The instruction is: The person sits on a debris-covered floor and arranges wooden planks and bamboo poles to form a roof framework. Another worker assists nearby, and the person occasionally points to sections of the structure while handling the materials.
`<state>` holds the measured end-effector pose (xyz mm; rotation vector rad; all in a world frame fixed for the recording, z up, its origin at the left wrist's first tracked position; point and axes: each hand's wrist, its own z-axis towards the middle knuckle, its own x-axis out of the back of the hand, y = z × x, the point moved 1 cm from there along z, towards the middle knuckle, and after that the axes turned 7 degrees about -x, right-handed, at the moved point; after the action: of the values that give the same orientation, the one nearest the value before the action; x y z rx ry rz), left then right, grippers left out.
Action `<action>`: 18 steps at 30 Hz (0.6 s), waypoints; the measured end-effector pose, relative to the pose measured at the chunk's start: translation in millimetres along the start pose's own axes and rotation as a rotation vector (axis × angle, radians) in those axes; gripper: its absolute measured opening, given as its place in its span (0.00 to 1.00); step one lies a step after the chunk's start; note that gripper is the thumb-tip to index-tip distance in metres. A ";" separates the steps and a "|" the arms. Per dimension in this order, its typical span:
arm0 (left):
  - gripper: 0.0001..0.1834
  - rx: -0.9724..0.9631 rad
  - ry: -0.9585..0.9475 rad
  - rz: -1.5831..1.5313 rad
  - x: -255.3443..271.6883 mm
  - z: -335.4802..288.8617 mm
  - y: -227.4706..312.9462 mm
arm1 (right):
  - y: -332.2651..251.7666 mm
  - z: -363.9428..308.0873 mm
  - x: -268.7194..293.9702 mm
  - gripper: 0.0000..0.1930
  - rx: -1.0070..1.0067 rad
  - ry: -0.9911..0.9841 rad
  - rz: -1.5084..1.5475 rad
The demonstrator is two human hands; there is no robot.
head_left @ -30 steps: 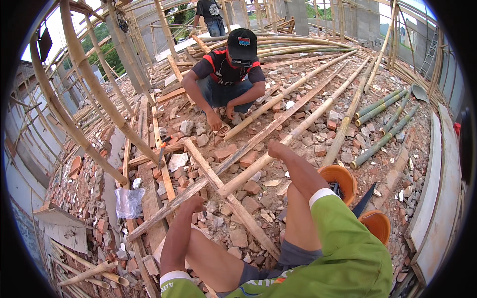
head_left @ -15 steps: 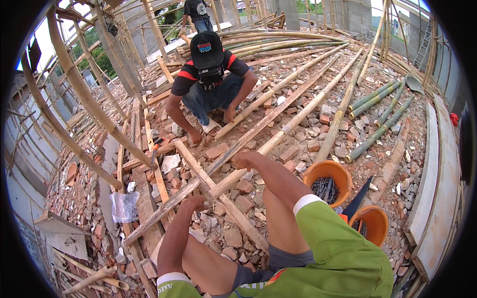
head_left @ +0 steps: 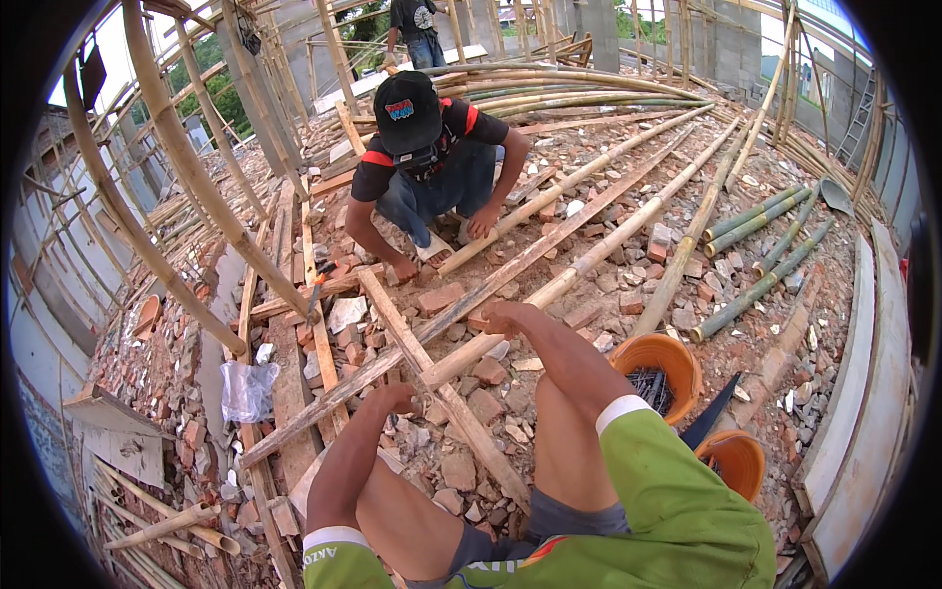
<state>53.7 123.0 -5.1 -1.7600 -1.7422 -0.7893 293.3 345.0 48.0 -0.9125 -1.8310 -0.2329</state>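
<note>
My left hand (head_left: 396, 397) is closed beside the crossing of a short wooden batten (head_left: 453, 410) and a long weathered plank (head_left: 510, 257). Whatever its fingers hold is hidden. Curled fingers also show on my right hand (head_left: 502, 318), which lies over a pale bamboo pole (head_left: 589, 257), between that pole and the plank; its grip cannot be made out. The pole's near end rests on the batten, between my two hands. Across from me a person in a black cap (head_left: 407, 113) squats, one hand near the batten's far end, the other by another bamboo pole (head_left: 579, 182).
Two orange buckets, one of dark nails (head_left: 677, 355) and one nearer (head_left: 743, 454), stand at my right with a dark saw blade (head_left: 708, 412) between. Broken brick covers the ground. Green bamboo lengths (head_left: 765, 280) lie farther right; upright bamboo props (head_left: 201, 177) rise left. Another person (head_left: 417, 29) stands behind.
The whole view has shifted slightly to the left, so things sit farther right. The squatting person's head has dipped and leaned left. My hands keep nearly the same places.
</note>
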 end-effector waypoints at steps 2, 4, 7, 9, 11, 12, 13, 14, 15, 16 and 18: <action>0.31 -0.037 0.034 -0.006 -0.8 3.4 3.4 | 7.5 6.9 -6.2 0.13 0.036 0.000 -0.097; 0.31 -0.097 0.101 0.008 -6.3 1.9 -1.6 | 4.8 12.0 -9.4 0.13 0.049 0.011 -0.070; 0.32 -0.113 0.198 -0.032 -20.6 0.6 -17.5 | -7.2 13.5 -7.2 0.14 0.069 0.036 -0.029; 0.32 -0.114 0.154 0.001 -16.1 0.7 -14.9 | -7.3 8.9 -6.5 0.12 0.027 -0.001 0.038; 0.33 -0.137 0.130 0.029 -13.8 -1.3 -15.3 | -11.4 8.1 -3.4 0.11 -0.017 -0.044 0.097; 0.34 -0.116 0.090 -0.020 -4.0 -1.6 -6.0 | -4.5 7.0 -5.2 0.11 -0.022 -0.026 0.100; 0.35 -0.095 0.049 -0.067 3.6 -5.8 0.9 | -2.8 7.6 -9.3 0.12 -0.015 -0.010 0.099; 0.34 -0.106 0.061 -0.044 14.4 -14.0 13.3 | 5.3 8.2 -12.5 0.12 -0.021 0.005 0.104; 0.34 -0.106 0.077 -0.028 14.9 -20.9 17.3 | 4.4 9.7 -13.8 0.13 -0.014 0.016 0.114; 0.34 -0.108 0.099 -0.002 6.4 -20.5 5.8 | -6.3 12.0 -11.7 0.14 0.011 0.027 0.117; 0.32 -0.112 0.122 0.038 -12.6 -15.8 -19.1 | -19.0 14.1 -8.5 0.15 0.035 0.046 0.118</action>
<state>34.1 103.2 -4.0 -1.7727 -1.6080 -0.9730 271.9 335.5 39.0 -0.9797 -1.7270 -0.1466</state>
